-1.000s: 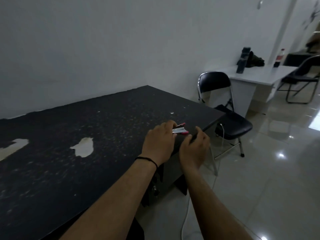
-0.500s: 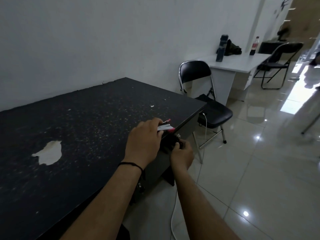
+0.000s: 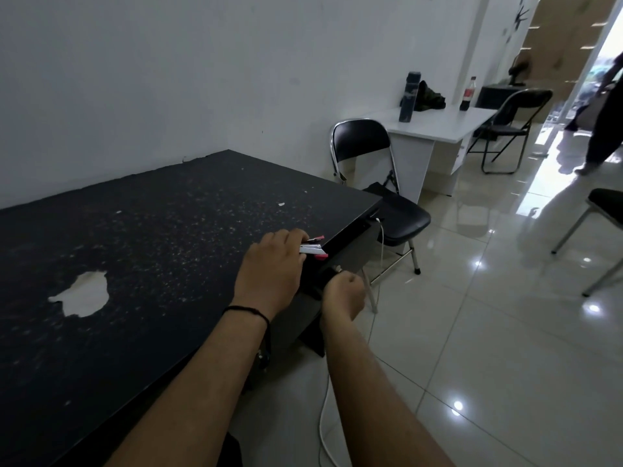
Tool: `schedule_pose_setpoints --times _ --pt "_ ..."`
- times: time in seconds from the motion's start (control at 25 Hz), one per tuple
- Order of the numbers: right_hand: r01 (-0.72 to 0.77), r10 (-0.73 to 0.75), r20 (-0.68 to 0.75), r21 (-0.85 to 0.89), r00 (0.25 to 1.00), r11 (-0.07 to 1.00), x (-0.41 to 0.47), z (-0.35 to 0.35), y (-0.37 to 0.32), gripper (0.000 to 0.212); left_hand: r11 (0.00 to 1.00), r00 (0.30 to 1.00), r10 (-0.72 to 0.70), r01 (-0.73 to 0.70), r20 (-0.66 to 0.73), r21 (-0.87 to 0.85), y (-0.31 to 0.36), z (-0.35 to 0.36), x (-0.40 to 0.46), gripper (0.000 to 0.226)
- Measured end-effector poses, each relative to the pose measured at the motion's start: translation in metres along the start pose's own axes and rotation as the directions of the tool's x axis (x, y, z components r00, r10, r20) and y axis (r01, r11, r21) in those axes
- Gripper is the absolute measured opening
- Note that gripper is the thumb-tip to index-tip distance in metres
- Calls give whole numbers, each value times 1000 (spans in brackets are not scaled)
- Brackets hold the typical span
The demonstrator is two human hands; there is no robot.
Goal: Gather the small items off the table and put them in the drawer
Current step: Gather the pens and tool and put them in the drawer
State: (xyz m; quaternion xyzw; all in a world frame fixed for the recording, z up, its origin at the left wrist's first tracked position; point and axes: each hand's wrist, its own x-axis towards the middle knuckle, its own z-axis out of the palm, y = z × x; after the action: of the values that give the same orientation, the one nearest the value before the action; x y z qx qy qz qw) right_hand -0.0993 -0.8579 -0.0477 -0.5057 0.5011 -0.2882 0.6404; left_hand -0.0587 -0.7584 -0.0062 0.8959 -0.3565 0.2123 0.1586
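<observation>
My left hand (image 3: 269,271) rests at the front right edge of the black table (image 3: 151,251) and is closed around small items (image 3: 313,248): a silver and pink stapler-like piece and a thin red-tipped one poke out past the fingers. Just below the table edge my right hand (image 3: 344,293) is curled into a fist at the front of the dark drawer (image 3: 350,254), by a small metal lock or handle (image 3: 337,269). Whether the drawer is pulled out at all I cannot tell.
A black folding chair (image 3: 381,183) stands just past the table's right end, with a white cable (image 3: 381,251) hanging by it. Further off are a white desk (image 3: 438,126) with bottles, another chair (image 3: 509,129) and a person (image 3: 606,106) walking. The table has a white worn patch (image 3: 84,294).
My right hand dropped from beside the items at the table edge down to the drawer front and closed there. My left hand kept hold of the items. The view swung right.
</observation>
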Motion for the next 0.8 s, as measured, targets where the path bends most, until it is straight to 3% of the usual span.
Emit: schedule_pose_setpoints --times 0.24,0.4,0.52,0.8 --pt "43 -43 -3 18 999 999 11 -6 23 22 1000 1000 24 -24 -10 7 -4 2 0 28" --pt "7 3 -133 74 991 997 19 -27 25 25 980 986 164 -162 -11 113 -1 4 -1 29" --pt "12 -12 -137 5 990 1000 28 -42 35 25 914 948 304 -318 92 252 0 9 0 28" --pt "1 -5 -77 -44 997 999 36 -48 33 26 902 928 252 -328 275 280 33 25 5 29"
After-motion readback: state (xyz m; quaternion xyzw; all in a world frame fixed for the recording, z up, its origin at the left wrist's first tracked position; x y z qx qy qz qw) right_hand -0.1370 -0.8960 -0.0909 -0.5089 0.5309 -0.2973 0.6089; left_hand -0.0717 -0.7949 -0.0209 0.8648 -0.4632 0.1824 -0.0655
